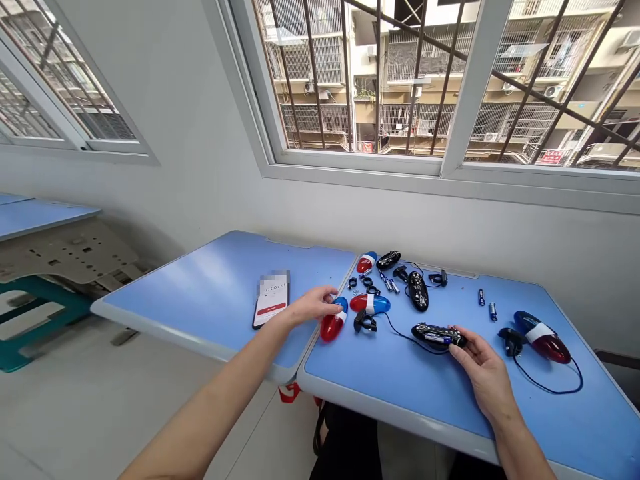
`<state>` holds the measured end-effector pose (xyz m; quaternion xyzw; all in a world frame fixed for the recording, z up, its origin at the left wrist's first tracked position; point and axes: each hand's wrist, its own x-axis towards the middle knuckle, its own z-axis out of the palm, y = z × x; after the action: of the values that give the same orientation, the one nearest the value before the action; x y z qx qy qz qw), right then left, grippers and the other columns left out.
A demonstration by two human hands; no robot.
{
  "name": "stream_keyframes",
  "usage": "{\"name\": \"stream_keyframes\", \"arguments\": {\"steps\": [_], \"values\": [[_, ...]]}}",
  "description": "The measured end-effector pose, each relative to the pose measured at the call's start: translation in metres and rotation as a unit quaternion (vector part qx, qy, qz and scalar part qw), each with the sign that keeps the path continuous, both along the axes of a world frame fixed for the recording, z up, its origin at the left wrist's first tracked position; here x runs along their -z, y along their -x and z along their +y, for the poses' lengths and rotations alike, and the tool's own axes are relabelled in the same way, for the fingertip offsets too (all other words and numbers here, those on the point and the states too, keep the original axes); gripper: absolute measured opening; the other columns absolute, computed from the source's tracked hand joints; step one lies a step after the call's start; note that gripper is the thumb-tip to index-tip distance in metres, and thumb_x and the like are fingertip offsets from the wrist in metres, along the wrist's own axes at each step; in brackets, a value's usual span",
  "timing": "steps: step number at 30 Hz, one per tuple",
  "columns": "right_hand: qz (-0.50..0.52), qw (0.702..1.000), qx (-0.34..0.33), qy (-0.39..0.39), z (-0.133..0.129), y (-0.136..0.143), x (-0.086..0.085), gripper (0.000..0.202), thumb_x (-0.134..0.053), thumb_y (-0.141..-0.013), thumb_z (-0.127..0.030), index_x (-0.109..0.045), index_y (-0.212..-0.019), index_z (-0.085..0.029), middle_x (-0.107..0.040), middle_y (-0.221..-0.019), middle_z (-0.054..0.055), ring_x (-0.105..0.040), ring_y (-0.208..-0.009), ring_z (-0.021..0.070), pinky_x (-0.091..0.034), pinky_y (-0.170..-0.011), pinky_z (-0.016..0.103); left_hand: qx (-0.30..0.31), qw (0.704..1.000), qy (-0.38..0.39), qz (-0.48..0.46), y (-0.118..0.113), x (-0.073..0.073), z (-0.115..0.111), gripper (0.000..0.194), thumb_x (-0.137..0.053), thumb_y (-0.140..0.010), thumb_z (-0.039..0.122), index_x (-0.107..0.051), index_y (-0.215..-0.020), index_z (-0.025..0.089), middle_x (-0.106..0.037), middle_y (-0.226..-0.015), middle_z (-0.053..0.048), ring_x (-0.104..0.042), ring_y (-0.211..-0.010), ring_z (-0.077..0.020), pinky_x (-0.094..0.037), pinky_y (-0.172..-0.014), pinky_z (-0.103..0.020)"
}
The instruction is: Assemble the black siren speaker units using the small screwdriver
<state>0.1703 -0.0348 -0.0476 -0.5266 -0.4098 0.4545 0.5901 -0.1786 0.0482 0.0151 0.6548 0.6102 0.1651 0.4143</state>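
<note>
My left hand [316, 305] has its thumb and fingers curled at the blue end of a red, white and blue light cover [332, 327] near the table seam. In my right hand [483, 370], between thumb and fingers, is the right end of a black light base [433, 333]. Batteries [440, 339] lie in that base's open side. A thin cable runs from it to a small black button unit with a clamp [365, 323]. Just right of my left hand, a second red, white and blue cover [370, 304] lies flat on the table.
Behind lie another cover [367, 261], two black bases [418, 291], loose batteries [388, 283] and black clamps [373, 289]. At right are two batteries [493, 311] and a closed light with its cable [542, 337]. A phone [271, 300] rests left of the seam.
</note>
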Motion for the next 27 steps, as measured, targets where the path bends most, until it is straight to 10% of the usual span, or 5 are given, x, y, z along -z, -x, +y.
{"name": "stream_keyframes", "arguments": {"steps": [9,18,27], "values": [[0.007,1.0,-0.001,0.005,0.0,0.002,-0.002,0.05,-0.081,-0.058,-0.044,-0.069,-0.101,-0.021,-0.07,-0.11,0.007,-0.062,-0.108,0.0275,-0.048,-0.099,0.043,0.027,0.94,-0.179,0.289,-0.023,0.004,-0.033,0.066,-0.053,-0.08,0.045,-0.037,-0.138,0.018,-0.044,-0.137,-0.018,-0.046,-0.123,-0.0364,-0.042,-0.096,-0.044],[0.0,1.0,-0.004,0.005,0.0,-0.001,0.002,0.053,-0.082,-0.058,-0.044,-0.068,-0.103,-0.02,-0.07,-0.109,0.007,-0.062,-0.108,0.0283,-0.046,-0.1,0.044,-0.007,0.929,-0.223,0.294,-0.032,0.062,-0.055,0.05,-0.036,-0.091,0.023,-0.033,-0.141,0.02,-0.029,-0.15,-0.016,-0.033,-0.134,-0.0343,-0.036,-0.105,-0.049],[-0.011,1.0,-0.009,-0.002,0.001,-0.002,0.004,0.051,-0.08,-0.06,-0.044,-0.068,-0.104,-0.022,-0.07,-0.11,0.006,-0.062,-0.108,0.0266,-0.051,-0.095,0.039,-0.067,0.948,-0.255,0.179,-0.027,0.019,0.026,0.048,-0.038,-0.09,0.02,-0.041,-0.138,0.022,-0.056,-0.129,-0.009,-0.041,-0.131,-0.0268,-0.032,-0.11,-0.042]]}}
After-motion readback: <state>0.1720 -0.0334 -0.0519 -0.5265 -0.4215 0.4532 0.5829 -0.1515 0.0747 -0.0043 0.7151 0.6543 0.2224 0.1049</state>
